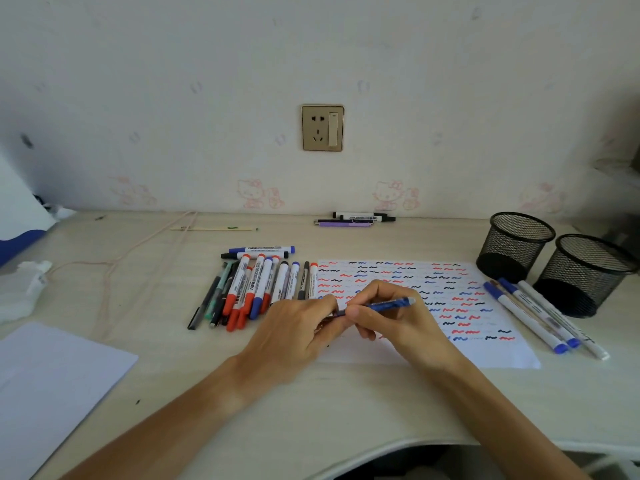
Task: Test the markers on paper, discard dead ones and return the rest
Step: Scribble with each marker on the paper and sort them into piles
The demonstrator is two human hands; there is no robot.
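Over the paper: both hands met above the scribbled test sheet (450, 282).
Right hand (391, 313): fingers curled round a blue marker (389, 303), held level.
Left hand (298, 323): fingertips pinched the marker's near end.
Marker pile (252, 289): just left of the sheet.

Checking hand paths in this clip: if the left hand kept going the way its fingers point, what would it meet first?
The left hand points right, at the blue pen it already pinches by one end; directly beyond are the right hand's fingers on the same pen, over the paper.
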